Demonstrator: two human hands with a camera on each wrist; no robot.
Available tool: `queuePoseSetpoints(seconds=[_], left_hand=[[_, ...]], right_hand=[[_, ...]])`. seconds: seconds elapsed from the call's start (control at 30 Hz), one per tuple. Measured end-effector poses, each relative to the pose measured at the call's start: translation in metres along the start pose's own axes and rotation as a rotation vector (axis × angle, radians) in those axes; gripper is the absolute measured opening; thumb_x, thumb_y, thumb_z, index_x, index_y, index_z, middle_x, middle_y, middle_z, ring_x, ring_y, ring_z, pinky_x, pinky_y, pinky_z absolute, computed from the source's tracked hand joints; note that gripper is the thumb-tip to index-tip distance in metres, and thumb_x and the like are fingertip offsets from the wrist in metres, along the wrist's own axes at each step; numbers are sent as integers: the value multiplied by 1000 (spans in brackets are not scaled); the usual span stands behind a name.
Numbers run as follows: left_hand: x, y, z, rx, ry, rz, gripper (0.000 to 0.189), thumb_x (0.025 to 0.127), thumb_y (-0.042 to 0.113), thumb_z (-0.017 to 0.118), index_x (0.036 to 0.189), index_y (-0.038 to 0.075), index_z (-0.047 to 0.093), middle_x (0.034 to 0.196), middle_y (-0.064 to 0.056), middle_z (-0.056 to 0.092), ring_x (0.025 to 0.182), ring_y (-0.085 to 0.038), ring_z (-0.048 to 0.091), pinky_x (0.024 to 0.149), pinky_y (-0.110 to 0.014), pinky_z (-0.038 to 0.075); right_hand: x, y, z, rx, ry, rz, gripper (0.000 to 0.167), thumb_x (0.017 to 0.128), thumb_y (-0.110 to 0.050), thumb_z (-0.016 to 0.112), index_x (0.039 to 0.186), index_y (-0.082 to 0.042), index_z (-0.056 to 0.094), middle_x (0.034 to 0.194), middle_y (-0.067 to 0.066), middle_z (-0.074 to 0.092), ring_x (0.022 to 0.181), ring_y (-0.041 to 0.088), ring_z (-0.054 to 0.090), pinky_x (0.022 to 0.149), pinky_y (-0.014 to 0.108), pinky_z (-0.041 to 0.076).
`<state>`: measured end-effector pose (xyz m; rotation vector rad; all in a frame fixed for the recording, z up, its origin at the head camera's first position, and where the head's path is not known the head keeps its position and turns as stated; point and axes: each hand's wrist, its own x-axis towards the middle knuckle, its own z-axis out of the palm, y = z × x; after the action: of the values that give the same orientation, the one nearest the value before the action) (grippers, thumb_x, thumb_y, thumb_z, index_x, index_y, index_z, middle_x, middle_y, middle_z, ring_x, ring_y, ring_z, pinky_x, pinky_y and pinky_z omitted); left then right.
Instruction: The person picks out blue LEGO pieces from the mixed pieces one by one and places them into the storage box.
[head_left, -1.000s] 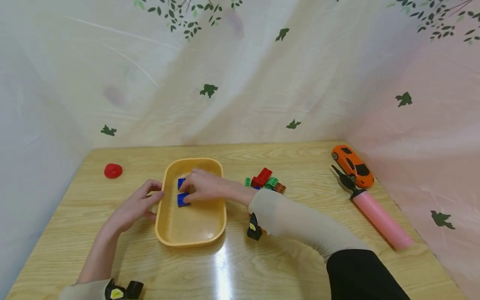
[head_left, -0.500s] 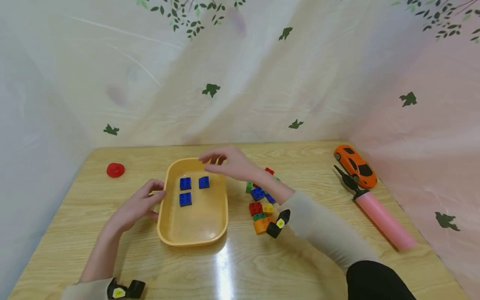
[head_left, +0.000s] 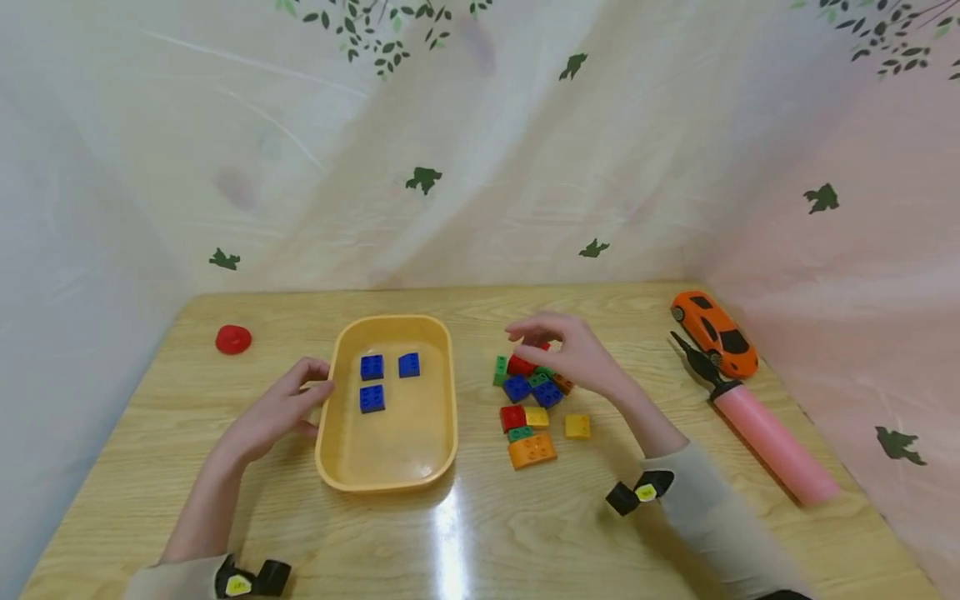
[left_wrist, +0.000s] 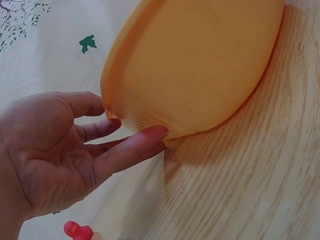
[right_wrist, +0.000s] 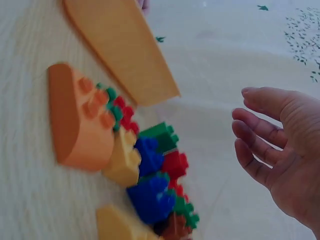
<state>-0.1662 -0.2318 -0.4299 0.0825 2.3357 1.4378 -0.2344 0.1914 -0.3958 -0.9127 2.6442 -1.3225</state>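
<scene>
My left hand point(head_left: 279, 410) rests its fingertips against the outer left wall of a yellow plastic tray point(head_left: 386, 458). In the left wrist view those fingers point(left_wrist: 131, 146) are fairly straight and touch the tray wall point(left_wrist: 195, 100) near the table. Inside the tray lie a blue brick point(head_left: 372, 367), a second blue brick point(head_left: 408, 364) and a third blue brick point(head_left: 372, 398). My right hand point(head_left: 568, 350) hovers over a pile of toy bricks, fingers loosely bent and holding nothing. The pile has blue bricks point(right_wrist: 150, 200), green, red and brown ones; the hand covers part of it.
In front of the pile lie an orange brick point(head_left: 533, 451) and a yellow brick point(head_left: 577, 427). An orange toy car point(head_left: 714, 333) and a pink hand pump point(head_left: 776, 446) lie at the right. A red rubber duck point(left_wrist: 77, 231) sits at the far left.
My right hand has let go of a blue brick in the tray and moved right, over the brick pile. My left hand has stayed at the tray.
</scene>
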Motion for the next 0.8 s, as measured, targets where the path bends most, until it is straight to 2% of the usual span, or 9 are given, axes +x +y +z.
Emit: queuePoseSetpoints(seconds=[0.13, 0.27, 0.47, 0.63, 0.8], left_hand=[[-1, -1, -1, -2, 0, -3, 51, 111, 35, 44, 148, 2, 31, 155, -26, 32, 135, -47, 46, 81, -37, 64], [-1, -1, -1, -8, -5, 3, 52, 111, 35, 44, 148, 2, 31, 154, -26, 33, 134, -46, 47, 82, -38, 65], [0, 0, 0, -14, -9, 14, 52, 110, 36, 46, 148, 2, 32, 153, -25, 35, 133, -44, 49, 82, -38, 65], [1, 1, 0, -12, 6, 13, 52, 110, 37, 47, 147, 3, 33, 152, -24, 36, 132, -43, 49, 80, -37, 65], [-1, 1, 0, -8, 10, 8, 51, 110, 35, 47, 146, 2, 33, 152, -25, 37, 132, -43, 49, 80, -37, 65]], right_hand=[[-14, 12, -6, -24, -20, 12, 30, 96, -19, 73, 126, -18, 72, 118, 6, 74, 94, 14, 67, 84, 30, 59], [-25, 22, -10, -36, -43, 21, 33, 95, -18, 75, 127, -12, 71, 118, 8, 74, 94, 13, 67, 81, 30, 60], [-38, 35, -16, -53, -75, 24, 38, 92, -15, 78, 128, -7, 70, 116, 12, 74, 94, 10, 66, 85, 31, 60], [-43, 44, -16, -67, -85, 44, 39, 89, -18, 81, 126, -9, 71, 113, 10, 74, 92, 15, 67, 84, 34, 60], [-43, 48, -13, -115, -115, 27, 38, 86, -17, 84, 123, -9, 73, 113, 7, 75, 90, 21, 67, 81, 41, 61]])
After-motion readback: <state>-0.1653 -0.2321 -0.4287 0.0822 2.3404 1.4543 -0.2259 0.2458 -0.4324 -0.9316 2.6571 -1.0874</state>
